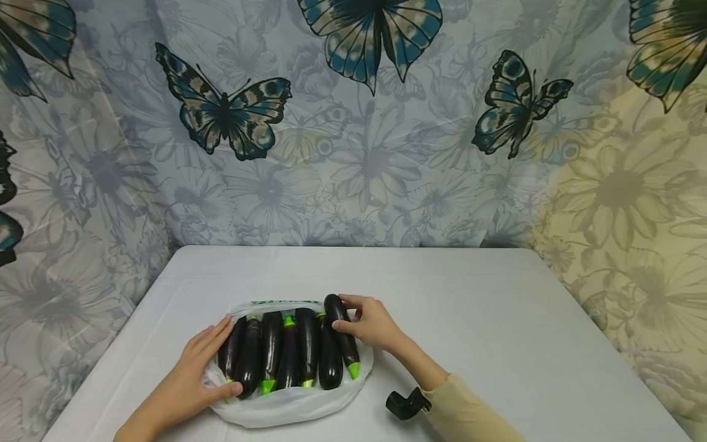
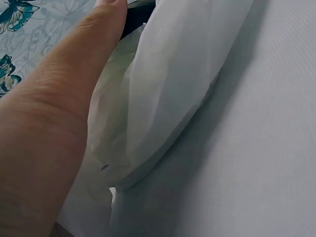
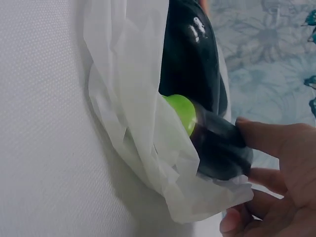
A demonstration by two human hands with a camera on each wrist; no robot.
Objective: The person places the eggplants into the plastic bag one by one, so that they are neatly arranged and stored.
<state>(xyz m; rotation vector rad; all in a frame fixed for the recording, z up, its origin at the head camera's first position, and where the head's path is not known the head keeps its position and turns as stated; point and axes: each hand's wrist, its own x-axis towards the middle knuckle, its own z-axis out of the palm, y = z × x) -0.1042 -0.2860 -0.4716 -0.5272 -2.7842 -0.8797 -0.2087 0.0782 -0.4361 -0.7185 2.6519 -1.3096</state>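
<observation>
Several dark glossy eggplants (image 1: 308,344) lie side by side in a white plastic bag (image 1: 287,411) with its mouth spread open. My right hand (image 1: 371,322) pinches the rightmost eggplant (image 1: 347,344) between thumb and fingers; its top end leans out over the bag's far rim, its green cap toward me. The right wrist view shows the thumb against this eggplant (image 3: 224,148), near the bag's edge. My left hand (image 1: 196,368) rests with extended fingers along the bag's left side, thumb tip at the nearest eggplants. In the left wrist view the bag (image 2: 168,74) hides most of the contents.
The bag sits on a white-covered table (image 1: 469,319), left of its middle. A black curved wrist mount (image 1: 407,404) sticks out by the right sleeve. Behind the table hangs a floral cloth (image 1: 375,166) with butterfly prints.
</observation>
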